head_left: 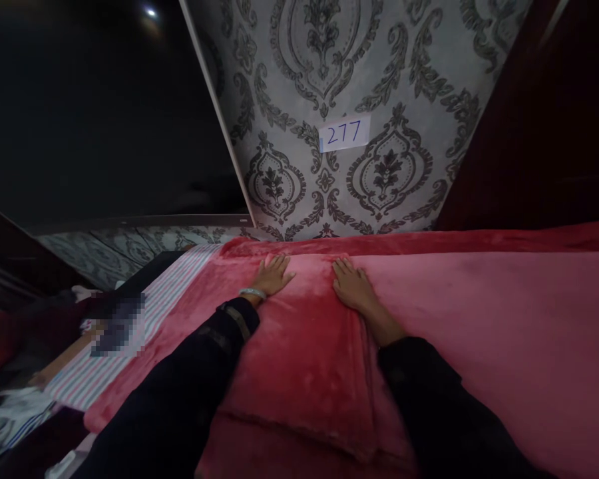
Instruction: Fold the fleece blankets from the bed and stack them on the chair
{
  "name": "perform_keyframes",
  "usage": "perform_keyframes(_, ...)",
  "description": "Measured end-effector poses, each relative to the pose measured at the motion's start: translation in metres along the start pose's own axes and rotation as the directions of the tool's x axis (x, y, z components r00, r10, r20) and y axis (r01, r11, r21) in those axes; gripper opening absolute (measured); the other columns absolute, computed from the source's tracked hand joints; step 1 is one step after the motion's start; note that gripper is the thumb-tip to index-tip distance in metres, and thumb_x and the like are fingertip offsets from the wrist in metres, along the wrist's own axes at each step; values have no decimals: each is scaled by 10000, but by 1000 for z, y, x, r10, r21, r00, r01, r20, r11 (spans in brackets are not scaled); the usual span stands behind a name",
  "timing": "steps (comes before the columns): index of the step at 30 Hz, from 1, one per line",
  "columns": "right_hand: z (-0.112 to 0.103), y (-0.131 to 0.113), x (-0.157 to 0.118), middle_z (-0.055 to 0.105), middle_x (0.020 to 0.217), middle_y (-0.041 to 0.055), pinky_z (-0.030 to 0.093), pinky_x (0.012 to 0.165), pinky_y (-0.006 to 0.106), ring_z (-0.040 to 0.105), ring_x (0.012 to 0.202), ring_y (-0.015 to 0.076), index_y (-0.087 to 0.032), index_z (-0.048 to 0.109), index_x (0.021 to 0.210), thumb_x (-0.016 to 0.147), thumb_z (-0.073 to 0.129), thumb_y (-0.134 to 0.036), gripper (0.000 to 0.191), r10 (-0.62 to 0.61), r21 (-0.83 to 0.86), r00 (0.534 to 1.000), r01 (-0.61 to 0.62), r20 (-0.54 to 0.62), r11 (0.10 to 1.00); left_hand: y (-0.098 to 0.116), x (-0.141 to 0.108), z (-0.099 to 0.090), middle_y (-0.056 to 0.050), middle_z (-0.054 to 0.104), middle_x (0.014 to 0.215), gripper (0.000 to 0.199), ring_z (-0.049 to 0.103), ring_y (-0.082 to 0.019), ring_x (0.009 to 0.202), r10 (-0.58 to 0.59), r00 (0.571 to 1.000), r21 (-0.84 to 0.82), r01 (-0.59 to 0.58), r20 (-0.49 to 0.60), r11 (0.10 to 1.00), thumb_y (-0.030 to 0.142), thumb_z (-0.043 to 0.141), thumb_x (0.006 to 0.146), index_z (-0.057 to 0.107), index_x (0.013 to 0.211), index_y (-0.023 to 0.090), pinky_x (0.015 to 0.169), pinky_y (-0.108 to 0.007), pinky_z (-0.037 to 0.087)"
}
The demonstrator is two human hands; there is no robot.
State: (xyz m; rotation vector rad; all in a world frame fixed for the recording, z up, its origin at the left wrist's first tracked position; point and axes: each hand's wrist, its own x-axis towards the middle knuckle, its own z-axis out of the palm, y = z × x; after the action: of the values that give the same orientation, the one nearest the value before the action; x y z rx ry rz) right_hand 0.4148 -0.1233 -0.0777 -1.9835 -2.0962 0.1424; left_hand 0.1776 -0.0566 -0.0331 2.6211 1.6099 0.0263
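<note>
A red plush blanket (304,352) lies partly folded, its folded section in the middle between my arms. My left hand (273,276) rests flat on the far part of this fold, fingers spread, a pale bracelet at the wrist. On the fold's far right part, my right hand (350,283) lies palm down with its fingers stretched out. Neither hand grips the fabric visibly. Smooth pink fabric (504,319) spreads out to the right, with a darker red strip (429,242) along its far edge.
Striped cloth (174,286) shows at the left, with a blurred-out patch over it. White clothing (14,416) lies at the lower left. Behind the bedding are a large dark screen (104,113), patterned wallpaper (324,179), a paper marked 277 (344,134) and a dark panel (544,133).
</note>
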Motion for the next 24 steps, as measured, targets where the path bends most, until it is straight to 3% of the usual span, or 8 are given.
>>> perform_keyframes(4, -1, -2, -2, 282, 1669, 125, 273, 1210, 546, 206, 1556, 271, -107, 382, 1572, 960, 325, -213, 624, 11, 13, 1000, -11, 6, 1000, -14, -12, -6, -164, 243, 1686, 614, 174, -348, 1569, -32, 999, -3, 32, 12, 999, 440, 317, 1074, 305, 1587, 104, 1248, -636, 95)
perform_keyframes(7, -6, -1, -1, 338, 1647, 115, 295, 1199, 563, 246, 1543, 282, -139, 413, 1563, 941, 335, -200, 629, 23, 71, 1000, -21, -20, 997, -6, -19, -16, -200, 279, 1666, 622, 198, -373, 1559, -62, 997, 0, 62, 39, 998, 440, 324, 1065, 341, 1563, 68, 1229, -679, 104)
perform_keyframes(11, -20, -6, 5, 503, 1542, 140, 359, 1183, 467, 419, 1456, 270, -114, 423, 1565, 939, 289, -177, 643, 102, 271, 977, -49, -187, 961, 37, -39, -20, -174, 237, 1688, 653, 168, -319, 1578, 2, 999, -21, -1, 47, 1000, 477, 294, 1051, 306, 1593, 113, 1267, -602, 111)
perform_keyframes(13, -23, -16, 8, 478, 1564, 124, 325, 1210, 436, 400, 1469, 252, -107, 304, 1622, 961, 249, -198, 670, 127, 377, 940, 2, -315, 926, 65, -54, -13, -138, 218, 1701, 653, 163, -284, 1584, 125, 991, -65, -122, 48, 990, 482, 283, 1044, 272, 1614, 163, 1277, -563, 139)
perform_keyframes(15, -18, -28, 11, 380, 1631, 86, 272, 1240, 446, 309, 1519, 236, -137, 137, 1663, 987, 222, -243, 689, 142, 451, 921, 41, -364, 891, 91, -68, -1, -138, 222, 1701, 649, 164, -287, 1584, 221, 975, -90, -217, 33, 972, 466, 286, 1039, 253, 1621, 179, 1268, -581, 171)
perform_keyframes(17, -5, -39, 11, 311, 1662, 94, 256, 1246, 462, 263, 1539, 234, -134, 49, 1666, 1008, 203, -288, 693, 161, 511, 940, 17, -302, 860, 110, -80, 12, -160, 247, 1691, 640, 167, -317, 1580, 248, 969, -65, -247, 5, 967, 437, 305, 1034, 266, 1614, 168, 1250, -633, 178)
perform_keyframes(19, 10, -46, 9, 297, 1663, 134, 255, 1246, 467, 260, 1541, 240, -100, 70, 1661, 1019, 199, -324, 693, 172, 549, 964, -34, -203, 835, 121, -88, 23, -183, 272, 1678, 631, 169, -353, 1574, 245, 969, -22, -246, -30, 969, 419, 330, 1028, 302, 1596, 145, 1230, -686, 171)
perform_keyframes(24, 27, -42, 7, 281, 1667, 154, 207, 1265, 415, 223, 1554, 213, -61, 194, 1638, 1030, 205, -384, 689, 168, 576, 972, -46, -162, 816, 124, -93, 26, -172, 300, 1669, 629, 182, -368, 1567, 241, 970, 1, -241, -26, 970, 463, 337, 1036, 339, 1587, 158, 1232, -680, 174)
